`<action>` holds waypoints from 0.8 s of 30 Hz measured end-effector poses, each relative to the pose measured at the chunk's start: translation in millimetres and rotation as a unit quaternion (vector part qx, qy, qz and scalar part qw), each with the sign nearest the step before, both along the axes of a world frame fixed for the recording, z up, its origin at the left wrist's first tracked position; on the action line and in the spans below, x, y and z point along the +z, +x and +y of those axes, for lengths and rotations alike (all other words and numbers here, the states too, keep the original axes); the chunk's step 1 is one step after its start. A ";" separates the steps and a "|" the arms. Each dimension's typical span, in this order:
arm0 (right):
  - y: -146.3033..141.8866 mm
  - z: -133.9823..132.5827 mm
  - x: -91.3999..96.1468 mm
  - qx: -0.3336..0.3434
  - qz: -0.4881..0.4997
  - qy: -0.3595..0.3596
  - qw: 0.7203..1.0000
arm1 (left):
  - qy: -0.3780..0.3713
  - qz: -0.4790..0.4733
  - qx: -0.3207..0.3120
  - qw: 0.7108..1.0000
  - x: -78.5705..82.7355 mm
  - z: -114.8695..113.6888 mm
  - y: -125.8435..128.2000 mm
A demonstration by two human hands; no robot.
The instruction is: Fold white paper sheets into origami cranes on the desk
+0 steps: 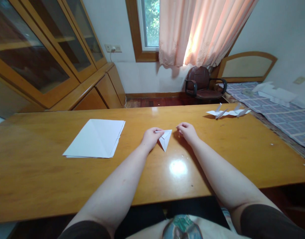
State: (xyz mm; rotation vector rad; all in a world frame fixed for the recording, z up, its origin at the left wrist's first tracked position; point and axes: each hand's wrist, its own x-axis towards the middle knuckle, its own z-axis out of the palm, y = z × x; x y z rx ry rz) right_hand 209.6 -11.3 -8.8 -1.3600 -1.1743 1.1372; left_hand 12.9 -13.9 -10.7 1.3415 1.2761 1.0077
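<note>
Between the thumb and fingers of my left hand (pixel 152 137) is a folded piece of white paper (pixel 165 139), roughly triangular, its point toward me. Crease lines and layered flaps show on its upper face. To the right of the paper, and apart from it, my right hand (pixel 187 132) hovers over or rests on the table with fingers curled and fingertips close together. Whether anything small is pinched there cannot be made out. A stack of white paper sheets (pixel 95 137) lies to the left of my left hand.
Several folded white paper birds (pixel 228 113) stand at the far right of the wooden table (pixel 55 189). Tiny scraps dot the tabletop near my right forearm. Beyond the table are a brown armchair (pixel 201 83), a bed (pixel 279 116) and a glass-doored cabinet (pixel 75 76).
</note>
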 end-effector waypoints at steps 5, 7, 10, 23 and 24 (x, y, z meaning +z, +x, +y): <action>-15.8 -7.3 -4.0 0.134 -0.024 -0.019 0.990 | 0.036 -0.002 -0.020 0.999 -5.1 -1.1 3.2; -19.9 -10.1 -5.6 0.143 -0.065 -0.007 0.988 | 0.037 -0.005 -0.027 0.999 -5.6 -1.5 4.4; -20.4 -12.2 -5.8 0.134 -0.099 0.002 0.986 | 0.026 -0.019 -0.042 0.999 -5.4 -1.2 4.6; -21.3 -15.1 -0.5 0.134 -0.153 0.034 0.978 | -0.054 -0.034 -0.058 0.996 0.2 -0.3 0.2; -21.0 -15.0 -0.4 0.131 -0.157 0.035 0.978 | -0.068 -0.041 -0.057 0.995 1.4 -0.5 0.1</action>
